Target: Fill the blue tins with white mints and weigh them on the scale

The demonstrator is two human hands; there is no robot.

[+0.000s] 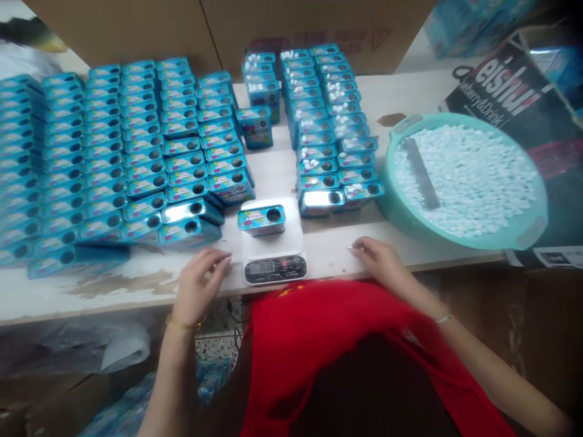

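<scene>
A kitchen scale (273,243) with a white platform and black display strip lies at the table's front edge. On it rests a blue tin (262,220) with a round dark hole in its top. To the left of the scale is my left hand (204,280), its fingers curled and tips close together, with nothing seen in them. My right hand (380,260), right of the scale, has its fingertips pinched over the tabletop. A tiny white speck shows at those tips, too blurred to name. Neither hand touches the tin.
Rows of blue tins (141,139) fill the left side. More tins (319,121), several with white pellets on top, stand right of centre. A turquoise basin (394,209) full of white pellets (478,176) holds a grey flat bar (421,173). A cardboard box (310,30) stands behind.
</scene>
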